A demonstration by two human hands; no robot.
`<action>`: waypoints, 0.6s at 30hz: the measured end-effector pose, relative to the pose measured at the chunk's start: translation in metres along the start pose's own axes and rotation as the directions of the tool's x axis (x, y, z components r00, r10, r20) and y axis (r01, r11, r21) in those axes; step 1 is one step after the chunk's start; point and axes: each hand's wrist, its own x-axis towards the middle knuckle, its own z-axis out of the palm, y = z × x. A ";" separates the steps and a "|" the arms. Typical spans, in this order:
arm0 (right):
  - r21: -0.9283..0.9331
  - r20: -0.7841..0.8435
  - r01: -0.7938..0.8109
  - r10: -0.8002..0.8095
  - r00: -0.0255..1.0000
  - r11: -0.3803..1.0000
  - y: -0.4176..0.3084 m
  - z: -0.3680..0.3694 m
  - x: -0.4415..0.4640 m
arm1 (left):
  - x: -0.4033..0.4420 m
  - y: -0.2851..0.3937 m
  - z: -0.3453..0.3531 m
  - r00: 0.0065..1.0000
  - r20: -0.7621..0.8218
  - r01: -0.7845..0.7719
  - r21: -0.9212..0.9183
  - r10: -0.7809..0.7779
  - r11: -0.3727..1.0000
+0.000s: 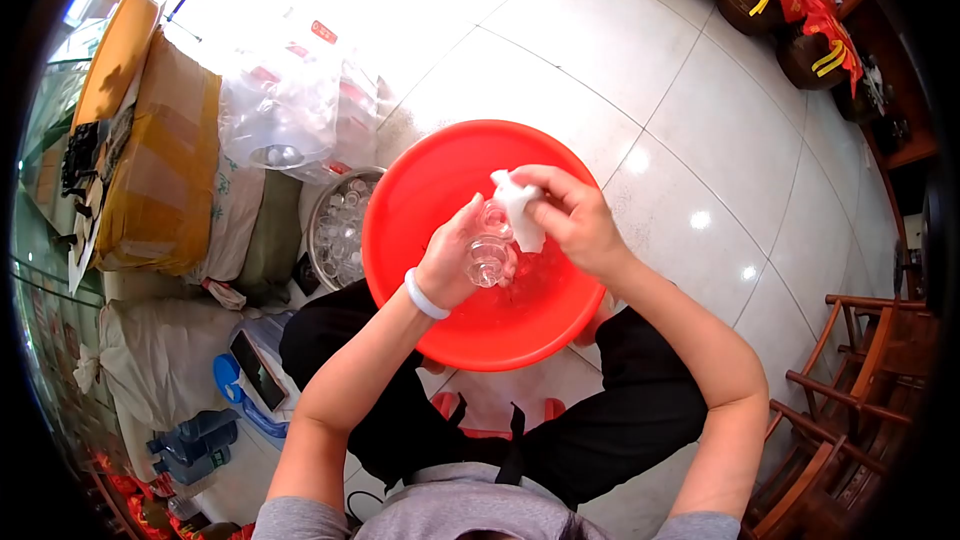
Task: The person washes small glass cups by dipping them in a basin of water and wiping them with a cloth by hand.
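Observation:
Over a red plastic basin (410,180), my left hand (448,262) grips a clear glass vessel (487,258) with two rounded sections; whether it is one piece or two cannot be told. A pale bangle circles the left wrist. My right hand (575,220) pinches a white cloth (520,212) against or right beside the upper part of the glass. The basin stands on the floor between my legs, and its bottom is partly hidden by my hands. To its left, a round metal bowl (318,240) holds several small clear glass pieces (345,230).
Clear plastic bags (285,110) and a taped cardboard box (165,160) stand at the left. A phone (258,370) lies near a white sack (160,355). Dark jars (745,2) with red covers line the upper right; wooden chairs (840,420) are at lower right.

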 end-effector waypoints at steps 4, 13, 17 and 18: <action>-0.422 0.168 0.452 -0.422 0.891 0.786 0.012 0.013 -0.005 | 0.002 -0.005 0.000 0.999 -0.040 -0.034 -0.091 0.030 0.995; -0.464 0.240 0.158 -0.048 0.970 0.872 0.008 -0.001 0.017 | 0.000 -0.018 0.006 0.994 0.106 0.022 -0.107 -0.011 0.994; -0.415 0.115 0.073 -0.027 0.993 0.907 0.016 0.018 -0.001 | 0.001 -0.013 0.007 0.997 0.056 -0.040 -0.128 0.048 0.991; -0.423 0.035 0.146 -0.145 0.989 0.894 0.020 0.023 -0.004 | 0.001 -0.012 0.006 0.997 0.056 -0.043 -0.128 0.051 0.991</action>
